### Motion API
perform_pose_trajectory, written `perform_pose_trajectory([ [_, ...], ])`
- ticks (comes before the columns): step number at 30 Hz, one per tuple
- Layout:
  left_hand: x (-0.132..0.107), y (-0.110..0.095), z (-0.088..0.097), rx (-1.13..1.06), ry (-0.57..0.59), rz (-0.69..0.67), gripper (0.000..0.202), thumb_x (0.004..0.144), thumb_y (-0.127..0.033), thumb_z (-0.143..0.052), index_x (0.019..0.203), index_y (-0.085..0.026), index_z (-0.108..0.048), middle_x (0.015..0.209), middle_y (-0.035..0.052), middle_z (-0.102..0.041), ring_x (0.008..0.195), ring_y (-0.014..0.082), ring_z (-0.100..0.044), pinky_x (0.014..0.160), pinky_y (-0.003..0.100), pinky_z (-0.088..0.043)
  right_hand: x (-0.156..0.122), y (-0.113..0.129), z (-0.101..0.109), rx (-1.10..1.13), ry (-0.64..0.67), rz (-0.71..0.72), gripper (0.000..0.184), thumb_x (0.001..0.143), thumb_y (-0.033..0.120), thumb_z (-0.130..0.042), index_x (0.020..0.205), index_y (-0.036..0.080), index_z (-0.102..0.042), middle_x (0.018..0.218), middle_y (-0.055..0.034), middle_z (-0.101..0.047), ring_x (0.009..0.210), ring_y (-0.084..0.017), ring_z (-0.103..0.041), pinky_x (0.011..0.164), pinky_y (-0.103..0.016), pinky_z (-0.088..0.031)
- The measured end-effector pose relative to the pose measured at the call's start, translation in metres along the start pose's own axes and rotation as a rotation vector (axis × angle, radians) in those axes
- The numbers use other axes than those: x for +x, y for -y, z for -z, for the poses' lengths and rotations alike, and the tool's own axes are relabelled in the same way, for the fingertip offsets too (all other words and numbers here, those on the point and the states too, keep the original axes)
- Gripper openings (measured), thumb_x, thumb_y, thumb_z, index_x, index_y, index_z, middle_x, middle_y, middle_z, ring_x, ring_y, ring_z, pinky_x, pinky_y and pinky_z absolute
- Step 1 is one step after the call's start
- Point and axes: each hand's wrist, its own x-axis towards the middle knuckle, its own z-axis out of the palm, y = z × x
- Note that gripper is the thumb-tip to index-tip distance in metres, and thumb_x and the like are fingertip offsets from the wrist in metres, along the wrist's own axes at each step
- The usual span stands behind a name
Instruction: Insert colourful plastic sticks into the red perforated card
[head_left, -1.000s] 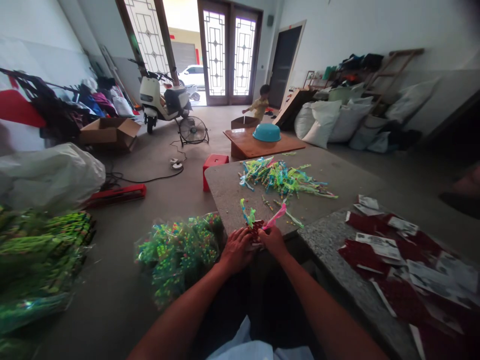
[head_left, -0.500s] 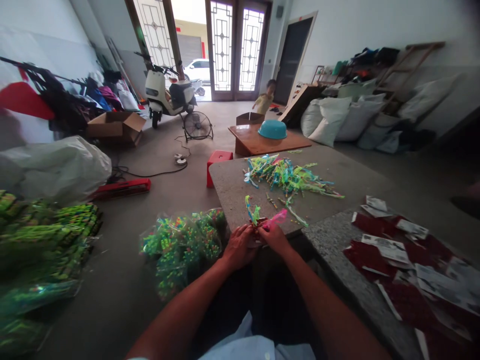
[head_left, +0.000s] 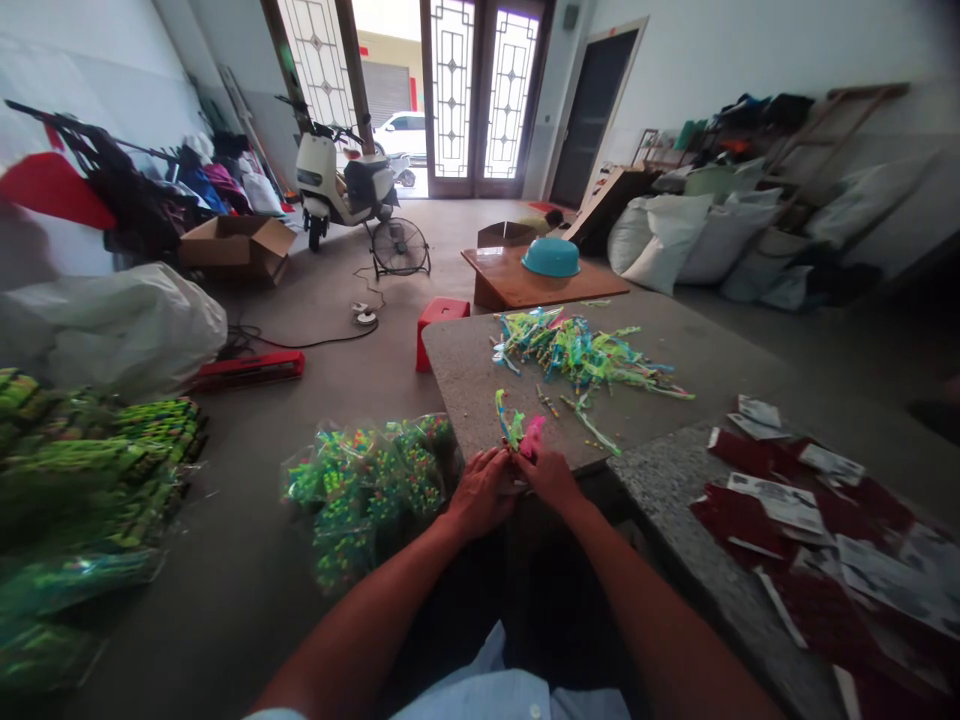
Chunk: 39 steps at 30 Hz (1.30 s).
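Observation:
At the near edge of the grey table (head_left: 469,380), my left hand (head_left: 478,492) is closed, fingers pressed together around something small that they mostly hide. Green and blue plastic strips (head_left: 515,428) stick up just beyond its fingertips. Close beside it, my right hand (head_left: 553,480) pinches a crumpled pink plastic strip (head_left: 533,434), which touches or nearly touches the green one. Farther back lies a heap of green, blue and yellow strips with stick-like parts (head_left: 570,350). A few loose pieces (head_left: 594,424) lie between the heap and my hands.
Bags of colourful small items (head_left: 367,490) stand left of the table, with more green bundles (head_left: 150,440) beyond. Red packets (head_left: 757,480) cover the stone slab at right. Behind are a red stool (head_left: 442,312), a blue basin (head_left: 551,257), and a person (head_left: 553,219) bent low.
My right hand has brought the pink strip left, close against the green strips, and it looks more bunched. My left hand stays put. The person behind has bent down. The view shifts slightly.

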Motion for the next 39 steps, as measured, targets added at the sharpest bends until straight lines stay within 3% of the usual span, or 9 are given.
perform_pose_trajectory([
  [9, 0.0001, 0.0013, -0.0022, -0.003, 0.002, -0.007, 0.087, 0.084, -0.029, -0.067, 0.161, -0.019, -0.03, 0.157, 0.0175, -0.054, 0.152, 0.0343, -0.044, 0.128, 0.059, -0.032, -0.0002, -0.0022, -0.0005, 0.017, 0.008, -0.02, 0.023, 0.099, 0.04, -0.062, 0.094, 0.019, -0.072, 0.087, -0.0067, -0.077, 0.082, -0.023, -0.072, 0.07, -0.026, -0.041],
  [28, -0.0014, 0.0041, -0.0051, 0.013, -0.009, 0.0, 0.087, 0.083, -0.029, -0.071, 0.16, -0.017, -0.033, 0.155, 0.0183, -0.055, 0.151, 0.0342, -0.046, 0.128, 0.058, -0.034, 0.0012, 0.0058, -0.0005, -0.338, 0.085, 0.083, 0.018, 0.106, 0.032, -0.059, 0.103, 0.016, -0.067, 0.099, -0.0102, -0.076, 0.095, -0.023, -0.072, 0.076, -0.027, -0.039],
  [39, -0.0007, 0.004, -0.0041, 0.025, -0.027, -0.011, 0.081, 0.086, -0.032, -0.068, 0.159, -0.018, -0.036, 0.154, 0.0181, -0.056, 0.15, 0.0345, -0.047, 0.127, 0.061, -0.036, 0.0018, 0.0053, -0.0055, -0.327, 0.074, 0.084, 0.021, 0.107, 0.036, -0.058, 0.1, 0.017, -0.066, 0.099, -0.0095, -0.075, 0.095, -0.023, -0.072, 0.077, -0.027, -0.042],
])
